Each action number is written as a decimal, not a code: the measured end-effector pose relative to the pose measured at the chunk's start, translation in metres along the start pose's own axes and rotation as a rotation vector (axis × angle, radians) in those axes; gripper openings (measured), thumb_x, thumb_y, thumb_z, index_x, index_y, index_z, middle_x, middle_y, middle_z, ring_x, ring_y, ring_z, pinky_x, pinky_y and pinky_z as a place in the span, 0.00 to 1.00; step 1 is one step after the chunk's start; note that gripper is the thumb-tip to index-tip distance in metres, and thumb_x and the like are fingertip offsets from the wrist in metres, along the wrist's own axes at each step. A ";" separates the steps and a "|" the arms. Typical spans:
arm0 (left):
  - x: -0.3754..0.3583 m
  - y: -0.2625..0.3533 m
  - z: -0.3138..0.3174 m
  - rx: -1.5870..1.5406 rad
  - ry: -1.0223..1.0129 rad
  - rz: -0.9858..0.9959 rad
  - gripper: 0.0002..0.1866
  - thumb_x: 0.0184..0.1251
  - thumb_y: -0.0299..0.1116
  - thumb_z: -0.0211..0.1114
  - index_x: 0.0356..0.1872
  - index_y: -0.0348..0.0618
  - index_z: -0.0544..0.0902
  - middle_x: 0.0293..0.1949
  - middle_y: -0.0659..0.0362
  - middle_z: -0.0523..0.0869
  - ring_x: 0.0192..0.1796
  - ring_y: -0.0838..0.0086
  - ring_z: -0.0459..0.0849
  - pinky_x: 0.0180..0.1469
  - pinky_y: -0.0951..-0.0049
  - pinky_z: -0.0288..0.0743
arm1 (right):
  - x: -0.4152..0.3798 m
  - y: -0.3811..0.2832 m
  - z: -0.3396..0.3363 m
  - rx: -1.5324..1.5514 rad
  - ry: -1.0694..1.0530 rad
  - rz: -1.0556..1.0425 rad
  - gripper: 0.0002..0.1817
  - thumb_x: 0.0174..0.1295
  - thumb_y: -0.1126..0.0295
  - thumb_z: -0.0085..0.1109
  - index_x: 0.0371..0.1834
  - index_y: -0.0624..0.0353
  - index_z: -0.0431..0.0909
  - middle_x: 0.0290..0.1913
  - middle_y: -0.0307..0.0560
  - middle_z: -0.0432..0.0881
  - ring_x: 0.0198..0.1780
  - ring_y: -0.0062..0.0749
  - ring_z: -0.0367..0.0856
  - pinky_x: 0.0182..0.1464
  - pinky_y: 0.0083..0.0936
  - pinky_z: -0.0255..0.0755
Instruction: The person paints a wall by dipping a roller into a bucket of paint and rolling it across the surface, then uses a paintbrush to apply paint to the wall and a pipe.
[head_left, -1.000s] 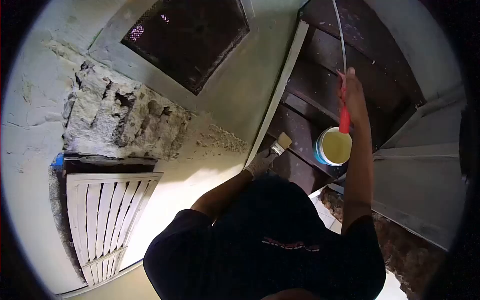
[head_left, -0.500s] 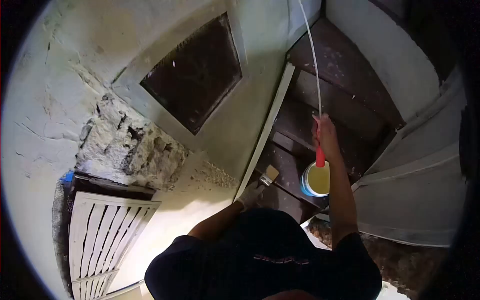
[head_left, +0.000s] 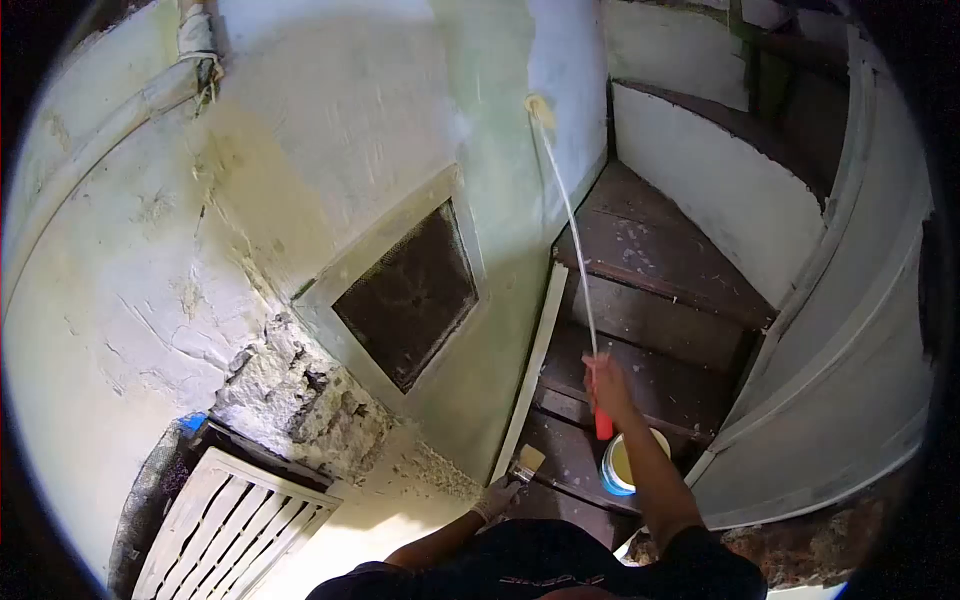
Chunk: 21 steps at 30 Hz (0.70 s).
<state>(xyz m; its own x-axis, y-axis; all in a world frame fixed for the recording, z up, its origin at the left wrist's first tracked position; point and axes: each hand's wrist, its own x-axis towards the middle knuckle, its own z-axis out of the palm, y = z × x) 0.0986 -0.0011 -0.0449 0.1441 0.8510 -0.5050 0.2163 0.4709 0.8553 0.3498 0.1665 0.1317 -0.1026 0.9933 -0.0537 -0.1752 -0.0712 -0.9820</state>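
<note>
My right hand (head_left: 608, 387) is closed round the red handle (head_left: 603, 415) of a long white pole. At the pole's far end a small pale yellow roller head (head_left: 538, 108) touches the wall. Down by the stair edge, my gloved left hand (head_left: 494, 499) holds a flat paintbrush (head_left: 527, 461) with pale bristles pointing up and away. A blue and white bucket (head_left: 617, 470) of yellowish liquid stands on a step, partly hidden by my right forearm.
Dark wooden stairs (head_left: 655, 240) curve upward between the wall (head_left: 390, 80) and a white curved side panel (head_left: 830, 350). The wall has a dark framed opening (head_left: 415, 295), broken rough plaster (head_left: 310, 400) and a slatted white shutter (head_left: 225, 520) at lower left.
The view has tilted up, so the wall, stairs and hands appear lower. The roller head now shows against the wall. Both hands keep their holds.
</note>
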 end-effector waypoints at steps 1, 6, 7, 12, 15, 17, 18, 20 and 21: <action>0.003 -0.008 0.001 -0.046 -0.018 -0.006 0.11 0.69 0.41 0.54 0.42 0.47 0.79 0.20 0.66 0.76 0.20 0.82 0.72 0.22 0.79 0.64 | 0.015 -0.034 -0.001 0.039 0.002 0.012 0.25 0.71 0.47 0.37 0.49 0.55 0.76 0.20 0.35 0.68 0.14 0.19 0.64 0.15 0.19 0.61; 0.002 -0.008 0.005 0.012 -0.035 0.017 0.11 0.69 0.41 0.54 0.39 0.47 0.78 0.20 0.66 0.76 0.19 0.82 0.70 0.21 0.79 0.63 | 0.038 -0.088 -0.001 -0.067 -0.010 -0.149 0.24 0.73 0.49 0.36 0.51 0.56 0.75 0.22 0.35 0.68 0.15 0.18 0.64 0.14 0.18 0.59; 0.006 -0.010 0.004 0.045 -0.041 0.030 0.11 0.69 0.42 0.54 0.39 0.46 0.77 0.19 0.66 0.76 0.19 0.82 0.70 0.20 0.78 0.63 | 0.029 -0.072 0.001 -0.031 -0.007 -0.119 0.24 0.73 0.49 0.37 0.51 0.56 0.74 0.22 0.35 0.69 0.16 0.18 0.65 0.15 0.17 0.60; 0.015 -0.026 0.002 -0.031 -0.049 0.110 0.13 0.69 0.45 0.55 0.39 0.46 0.77 0.21 0.64 0.76 0.19 0.81 0.70 0.20 0.76 0.64 | -0.066 0.106 0.006 -0.182 -0.026 -0.194 0.24 0.72 0.50 0.36 0.37 0.57 0.76 0.23 0.37 0.73 0.21 0.19 0.69 0.22 0.20 0.64; -0.014 0.017 0.001 -0.053 -0.021 -0.049 0.12 0.69 0.44 0.55 0.41 0.47 0.77 0.21 0.65 0.76 0.19 0.81 0.70 0.20 0.77 0.63 | -0.081 0.111 0.009 -0.097 -0.134 -0.108 0.20 0.71 0.49 0.41 0.46 0.52 0.74 0.20 0.34 0.69 0.17 0.17 0.67 0.17 0.19 0.63; 0.004 -0.011 0.001 -0.070 -0.038 -0.084 0.11 0.70 0.43 0.54 0.44 0.49 0.77 0.21 0.65 0.75 0.19 0.81 0.71 0.18 0.77 0.62 | -0.059 0.076 0.006 -0.080 -0.084 -0.055 0.23 0.71 0.47 0.39 0.49 0.55 0.74 0.20 0.34 0.68 0.17 0.16 0.66 0.17 0.19 0.62; 0.005 -0.012 0.003 -0.073 -0.058 -0.057 0.11 0.70 0.42 0.54 0.44 0.49 0.76 0.21 0.65 0.75 0.19 0.81 0.70 0.18 0.77 0.62 | -0.041 0.041 0.004 -0.074 -0.039 -0.013 0.27 0.71 0.45 0.37 0.51 0.59 0.74 0.20 0.35 0.68 0.17 0.16 0.65 0.17 0.18 0.62; 0.010 -0.016 0.008 -0.067 -0.075 -0.034 0.09 0.70 0.42 0.54 0.41 0.49 0.75 0.20 0.64 0.75 0.18 0.80 0.71 0.18 0.77 0.62 | -0.015 -0.027 0.002 -0.132 -0.030 -0.075 0.28 0.72 0.46 0.33 0.44 0.60 0.73 0.19 0.37 0.67 0.16 0.22 0.67 0.18 0.23 0.64; 0.012 -0.020 0.010 -0.068 -0.080 -0.038 0.09 0.70 0.42 0.54 0.41 0.49 0.75 0.20 0.64 0.75 0.18 0.80 0.71 0.18 0.77 0.62 | -0.007 -0.054 0.003 -0.101 -0.033 -0.071 0.27 0.72 0.46 0.34 0.43 0.60 0.74 0.19 0.37 0.68 0.16 0.21 0.66 0.18 0.23 0.64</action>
<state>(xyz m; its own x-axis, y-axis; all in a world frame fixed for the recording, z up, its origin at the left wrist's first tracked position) 0.1062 -0.0026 -0.0694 0.2140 0.8123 -0.5426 0.1578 0.5194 0.8398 0.3575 0.1627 0.1852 -0.1256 0.9919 0.0211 -0.0836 0.0106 -0.9964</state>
